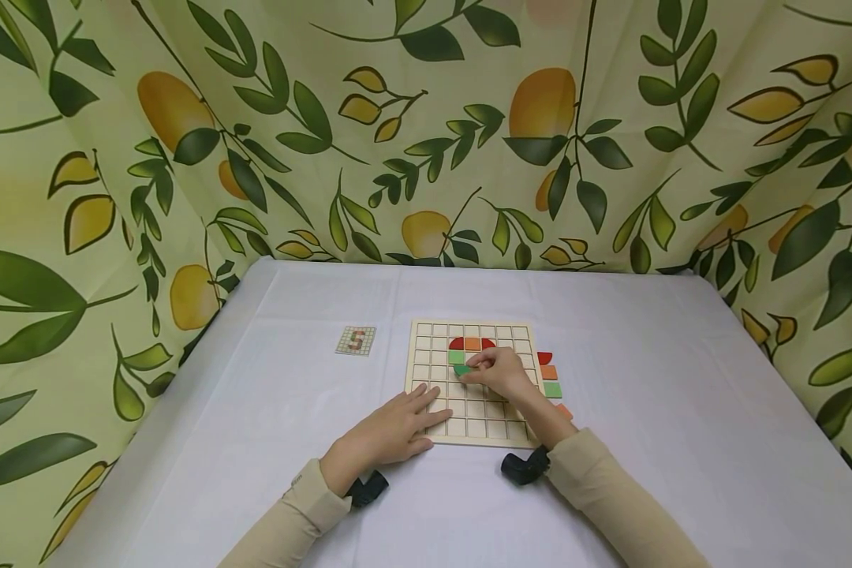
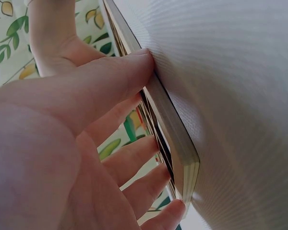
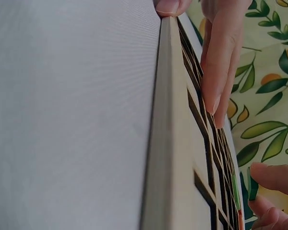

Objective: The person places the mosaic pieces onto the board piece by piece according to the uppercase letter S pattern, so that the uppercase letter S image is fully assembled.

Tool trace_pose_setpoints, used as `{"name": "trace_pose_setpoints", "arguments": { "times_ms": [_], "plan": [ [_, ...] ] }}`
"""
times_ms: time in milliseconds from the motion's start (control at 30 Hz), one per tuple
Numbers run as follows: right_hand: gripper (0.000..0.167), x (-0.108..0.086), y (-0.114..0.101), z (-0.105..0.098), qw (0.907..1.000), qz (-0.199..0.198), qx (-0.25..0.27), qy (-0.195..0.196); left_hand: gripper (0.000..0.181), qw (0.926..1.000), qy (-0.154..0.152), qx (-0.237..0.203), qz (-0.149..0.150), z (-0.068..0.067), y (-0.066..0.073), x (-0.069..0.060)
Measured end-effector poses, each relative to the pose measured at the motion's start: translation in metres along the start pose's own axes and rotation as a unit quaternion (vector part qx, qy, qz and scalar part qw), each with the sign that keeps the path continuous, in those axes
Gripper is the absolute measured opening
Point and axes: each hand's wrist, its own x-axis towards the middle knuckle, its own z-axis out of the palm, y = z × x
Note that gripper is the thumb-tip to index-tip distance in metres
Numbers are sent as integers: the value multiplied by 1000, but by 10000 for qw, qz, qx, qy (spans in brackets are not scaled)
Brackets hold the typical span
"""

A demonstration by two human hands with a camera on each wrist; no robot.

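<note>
Dark green piece (image 1: 461, 369) near-parallel to board (image 1: 476, 427)

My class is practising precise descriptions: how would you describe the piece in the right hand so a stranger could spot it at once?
On the white-covered table lies a pale board ruled into squares. Over that board, the right hand pinches a small piece. Its dark green sets it apart from the light green square near it.

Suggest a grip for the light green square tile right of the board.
Probably the right edge of the light green square tile, coming from the right: it lies flat, its left edge close to the board and an orange tile just beyond its far edge, while its right side looks free.
</note>
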Motion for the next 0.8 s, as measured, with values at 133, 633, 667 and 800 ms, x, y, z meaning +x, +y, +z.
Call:
{"name": "trace_pose_setpoints", "arguments": {
  "times_ms": [133,633,667,800],
  "plan": [
    [26,1,-3,3,10000,63,-22,30,49,10000,-15,-19,-21,0,0,0],
    [24,0,-8,8,9984,-16,-524,190,50,10000,-10,25,4,-1,1,0],
    [24,0,-8,8,9982,-15,-569,200,50,10000,-14,31,3,-1,1,0],
    [24,1,-8,9,9977,-5,-640,215,49,10000,0,70,22,-1,1,-1]
  ]
}}
